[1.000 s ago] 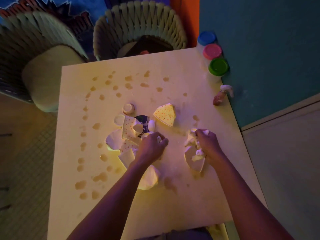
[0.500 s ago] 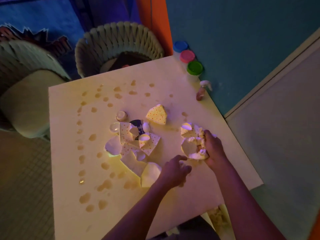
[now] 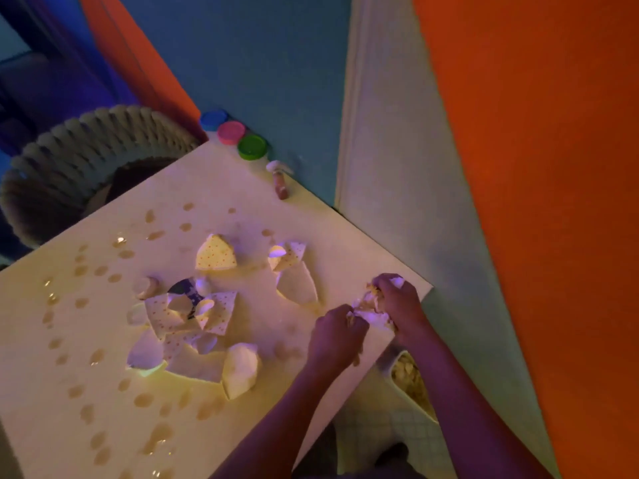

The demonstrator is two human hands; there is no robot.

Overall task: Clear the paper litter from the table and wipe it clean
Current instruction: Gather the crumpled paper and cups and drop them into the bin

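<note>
Both hands, left (image 3: pixel 337 335) and right (image 3: pixel 397 299), grip a wad of paper scraps (image 3: pixel 371 311) at the tabletop (image 3: pixel 103 426) edge. Next probably: drop it into the bin (image 3: pixel 413 385) just below.

Two bare forearms reached in from near edge, no sleeves visible up to frame edge. Left hand (image 3: pixel 337 335) and right hand (image 3: pixel 399 300) bare: no gloves, rings, watch or wristband seen.
</note>
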